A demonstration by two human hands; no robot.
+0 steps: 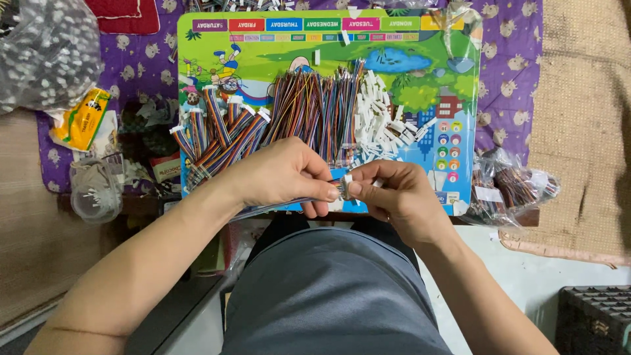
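Clear plastic bag of small white parts [49, 52], far left. Finished multicoloured ribbon-wire harnesses with white plugs [217, 135], fanned on the colourful cartoon picture board [263, 59]. Left hand [279, 174]: fingers pinched on a thin bundle of coloured wires [276, 205]. Between the hands, small white plastic connector housing [347, 186] at the wire ends, clamped by right hand [397, 194]. Loose white housings [384, 125] behind. Bagged wires [513, 187], far right.
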